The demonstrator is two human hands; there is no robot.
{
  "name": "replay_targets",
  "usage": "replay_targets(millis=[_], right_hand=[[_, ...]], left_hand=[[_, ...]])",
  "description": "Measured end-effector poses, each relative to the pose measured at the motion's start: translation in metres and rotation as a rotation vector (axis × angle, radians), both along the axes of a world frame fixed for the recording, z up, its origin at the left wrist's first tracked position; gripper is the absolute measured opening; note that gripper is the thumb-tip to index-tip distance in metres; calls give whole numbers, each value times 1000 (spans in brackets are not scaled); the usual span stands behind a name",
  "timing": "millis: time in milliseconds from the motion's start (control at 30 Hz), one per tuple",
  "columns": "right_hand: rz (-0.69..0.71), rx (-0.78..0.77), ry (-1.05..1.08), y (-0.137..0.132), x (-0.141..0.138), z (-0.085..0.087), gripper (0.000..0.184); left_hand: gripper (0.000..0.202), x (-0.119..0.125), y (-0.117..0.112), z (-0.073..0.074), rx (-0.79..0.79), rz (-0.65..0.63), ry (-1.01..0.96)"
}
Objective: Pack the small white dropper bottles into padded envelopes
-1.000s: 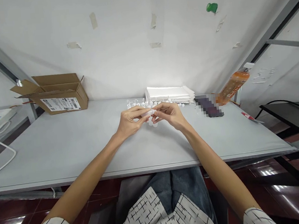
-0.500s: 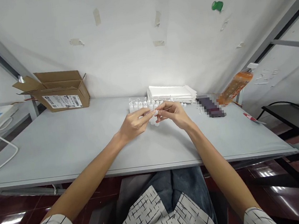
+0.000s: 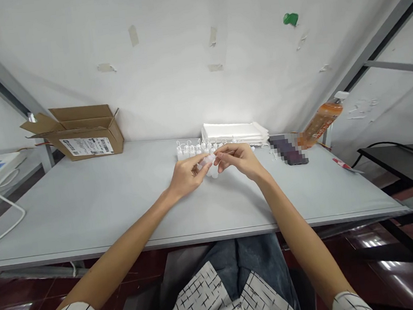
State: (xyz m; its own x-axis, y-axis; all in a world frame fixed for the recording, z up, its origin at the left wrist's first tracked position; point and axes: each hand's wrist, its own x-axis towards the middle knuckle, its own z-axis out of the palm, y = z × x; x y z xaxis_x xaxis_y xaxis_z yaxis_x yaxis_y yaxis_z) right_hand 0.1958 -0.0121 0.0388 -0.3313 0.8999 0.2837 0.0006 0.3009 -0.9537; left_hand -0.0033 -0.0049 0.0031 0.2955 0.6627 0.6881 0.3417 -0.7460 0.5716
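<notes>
My left hand (image 3: 186,178) is closed around a small translucent white bottle (image 3: 207,160), held tilted above the table. At the bottle's right end my right hand (image 3: 241,160) is pinched, thumb against fingers. What lies between those fingertips is too small to make out. Just behind both hands stand several small white bottles (image 3: 191,150) in a cluster, some with thin loops on top. My fingers hide part of the cluster, and a few bottle bottoms (image 3: 213,173) show below the hands.
White stacked trays or sheets (image 3: 234,130) lie against the wall. To the right are a blurred dark phone-like object (image 3: 288,150) and an orange drink bottle (image 3: 322,121). An opened cardboard box (image 3: 87,138) stands at the back left of the grey table (image 3: 97,212). A white cable (image 3: 12,199) hangs over its left side.
The small bottle now shows more plainly between my hands, with my left fingers lower around it. My right hand stays pinched at its end. The view has tilted slightly upward.
</notes>
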Motion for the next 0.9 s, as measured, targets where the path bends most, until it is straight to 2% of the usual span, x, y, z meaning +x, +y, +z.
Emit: replay_targets(millis=[133,267,467,567,667,733,800,867,900], right_hand=[[-44,-1,24,2,5,1,32],[24,-34,-72,2,8,2,31],[134,-85,-156,-1,1,2,29],[220,-106,-178,-2,-7,-1,27],[306,-109,-215,-4,-9,0,25],[311,-101,-236,-4,-3,3,25],[226,-68,-214,-1,11,8,26],[12,3,-106,7,33,10,26],[-139,54,-40,13,47,9,26]], left_hand=[[36,0,-1,6,-369,-160,-141],[37,3,0,10,-519,-269,-242],[23,6,-3,9,-728,-364,-314],[26,8,-6,6,-704,-347,-294],[30,10,-8,4,-561,-220,-241],[30,11,-8,4,-472,-130,-207],[30,11,-7,4,-416,-81,-187],[31,9,-6,5,-386,-58,-172],[32,9,-6,5,-378,-50,-161]])
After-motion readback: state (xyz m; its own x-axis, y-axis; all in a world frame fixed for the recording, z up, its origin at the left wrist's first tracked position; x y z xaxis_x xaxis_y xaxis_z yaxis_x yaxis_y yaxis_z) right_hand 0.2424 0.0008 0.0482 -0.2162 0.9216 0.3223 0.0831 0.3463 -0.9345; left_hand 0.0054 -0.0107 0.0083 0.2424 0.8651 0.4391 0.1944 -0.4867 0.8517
